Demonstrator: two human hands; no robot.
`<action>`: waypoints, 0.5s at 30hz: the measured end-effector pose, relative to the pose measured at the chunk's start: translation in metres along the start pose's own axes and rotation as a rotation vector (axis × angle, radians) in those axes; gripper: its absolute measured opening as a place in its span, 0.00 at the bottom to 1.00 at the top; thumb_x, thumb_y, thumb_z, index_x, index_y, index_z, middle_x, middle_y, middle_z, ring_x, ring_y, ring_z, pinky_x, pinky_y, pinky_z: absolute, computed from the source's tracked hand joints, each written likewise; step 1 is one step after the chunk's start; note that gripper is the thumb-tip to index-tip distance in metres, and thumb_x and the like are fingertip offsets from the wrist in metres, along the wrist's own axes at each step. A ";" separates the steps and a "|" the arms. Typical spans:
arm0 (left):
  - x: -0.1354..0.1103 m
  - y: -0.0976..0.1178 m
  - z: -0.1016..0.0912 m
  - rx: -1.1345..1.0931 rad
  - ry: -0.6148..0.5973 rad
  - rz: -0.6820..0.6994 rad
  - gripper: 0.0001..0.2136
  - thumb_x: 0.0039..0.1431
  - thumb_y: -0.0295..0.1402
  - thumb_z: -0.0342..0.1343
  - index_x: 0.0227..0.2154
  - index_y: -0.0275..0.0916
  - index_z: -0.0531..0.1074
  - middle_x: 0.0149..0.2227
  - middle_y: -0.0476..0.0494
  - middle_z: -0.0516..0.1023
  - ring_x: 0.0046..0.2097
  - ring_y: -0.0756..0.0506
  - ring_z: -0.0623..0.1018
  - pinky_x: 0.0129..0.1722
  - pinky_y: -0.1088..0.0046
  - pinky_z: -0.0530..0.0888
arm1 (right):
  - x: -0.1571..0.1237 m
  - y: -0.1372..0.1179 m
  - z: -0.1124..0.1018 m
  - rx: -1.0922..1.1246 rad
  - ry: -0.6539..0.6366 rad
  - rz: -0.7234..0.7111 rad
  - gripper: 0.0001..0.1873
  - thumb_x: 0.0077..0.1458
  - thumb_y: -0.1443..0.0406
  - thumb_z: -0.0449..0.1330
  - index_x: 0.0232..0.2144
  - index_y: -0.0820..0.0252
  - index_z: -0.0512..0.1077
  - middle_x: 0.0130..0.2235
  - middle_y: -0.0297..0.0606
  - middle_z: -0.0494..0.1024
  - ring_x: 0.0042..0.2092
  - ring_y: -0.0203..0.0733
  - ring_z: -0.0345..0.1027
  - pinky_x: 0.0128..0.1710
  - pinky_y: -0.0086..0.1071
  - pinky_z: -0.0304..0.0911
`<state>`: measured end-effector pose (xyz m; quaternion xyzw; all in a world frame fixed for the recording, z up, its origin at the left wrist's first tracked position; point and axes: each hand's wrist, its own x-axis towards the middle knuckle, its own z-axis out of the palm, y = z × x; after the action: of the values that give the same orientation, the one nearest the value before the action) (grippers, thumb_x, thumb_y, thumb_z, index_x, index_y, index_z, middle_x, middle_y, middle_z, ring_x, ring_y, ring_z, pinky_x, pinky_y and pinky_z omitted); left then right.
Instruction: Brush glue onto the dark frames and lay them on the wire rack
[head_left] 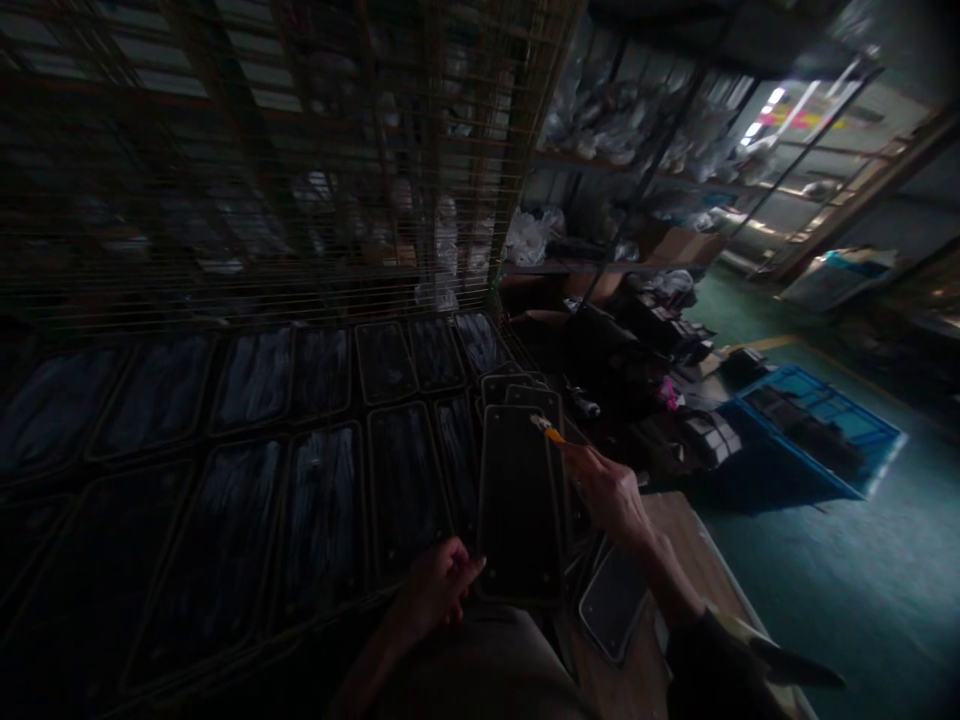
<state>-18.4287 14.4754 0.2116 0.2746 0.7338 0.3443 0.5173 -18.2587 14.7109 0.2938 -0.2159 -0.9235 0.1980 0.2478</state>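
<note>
My right hand [611, 495] is closed round the yellow-orange handle of a small brush [553, 434]. Pale bristles point up and left, over the upper right part of a dark rectangular panel [520, 500] with rounded corners and a light rim. At that panel's lower left corner is my left hand [442, 580], fingers curled, a fingertip at the edge. What it holds, if anything, cannot be made out. Beneath and behind the dark panel lie similar panels [534, 398], partly hidden. To the left, rows of panels carry whitish streaks, such as this streaked panel [322, 510].
A wire mesh wall [300, 220] rises behind the panels. Another panel [615, 600] lies on a wooden board [694, 560] at right. Beyond stand a blue crate [817, 430] on the green floor and shelves with plastic-wrapped goods [600, 130]. The scene is dim.
</note>
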 end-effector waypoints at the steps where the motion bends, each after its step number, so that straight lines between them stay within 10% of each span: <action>1: -0.001 -0.001 0.003 0.017 -0.017 -0.003 0.18 0.55 0.52 0.50 0.29 0.39 0.62 0.21 0.52 0.71 0.16 0.53 0.70 0.14 0.80 0.60 | 0.005 0.002 0.001 -0.017 -0.011 -0.020 0.16 0.67 0.61 0.47 0.52 0.54 0.68 0.45 0.38 0.77 0.42 0.39 0.75 0.39 0.30 0.70; 8: -0.007 -0.005 0.023 -0.084 -0.005 -0.053 0.16 0.56 0.49 0.50 0.27 0.40 0.61 0.18 0.53 0.71 0.16 0.52 0.70 0.15 0.79 0.62 | 0.035 0.021 0.012 -0.139 -0.081 -0.133 0.14 0.66 0.60 0.49 0.50 0.55 0.68 0.45 0.36 0.79 0.43 0.39 0.75 0.37 0.29 0.68; 15: -0.015 -0.004 0.034 -0.375 0.032 -0.053 0.18 0.54 0.51 0.53 0.30 0.40 0.61 0.18 0.55 0.70 0.15 0.53 0.69 0.14 0.81 0.60 | -0.016 -0.004 -0.007 -0.073 -0.257 -0.169 0.14 0.67 0.60 0.49 0.50 0.57 0.67 0.42 0.37 0.79 0.37 0.36 0.74 0.33 0.27 0.66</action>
<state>-18.3921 14.4691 0.2091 0.1485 0.6720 0.4656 0.5564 -18.2438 14.7013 0.2950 -0.1190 -0.9690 0.1689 0.1353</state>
